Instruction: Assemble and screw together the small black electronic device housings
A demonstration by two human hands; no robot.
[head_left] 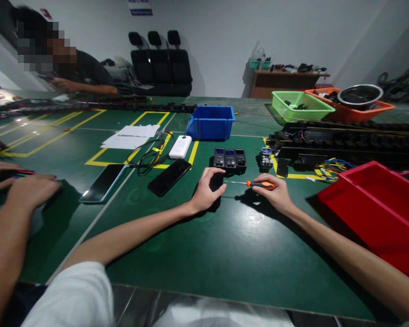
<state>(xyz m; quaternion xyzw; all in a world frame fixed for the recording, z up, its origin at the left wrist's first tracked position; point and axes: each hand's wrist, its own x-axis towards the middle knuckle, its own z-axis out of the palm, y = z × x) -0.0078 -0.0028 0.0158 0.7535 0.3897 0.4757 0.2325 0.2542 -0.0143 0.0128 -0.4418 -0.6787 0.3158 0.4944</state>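
My left hand (pixel 206 190) is closed round a small black box-shaped module (pixel 216 180), thumb and fingers on its sides. In my right hand (pixel 276 193) is a screwdriver (pixel 261 184) with an orange and black handle. Its thin shaft points left, and the tip is at or close to the right side of the module; whether they touch I cannot tell. Just beyond my left hand stand several black modules (pixel 229 159) side by side in a row. Farther right sits a small device with exposed electronics (pixel 266 157).
A black phone (pixel 169 177), a second phone (pixel 104 183) and a white power bank (pixel 180 146) lie left. Behind are a blue bin (pixel 213 122) and papers (pixel 131 136). A red bin (pixel 371 209) and loose wires (pixel 334 168) are right. Another person's hands (pixel 30 188) work at far left.
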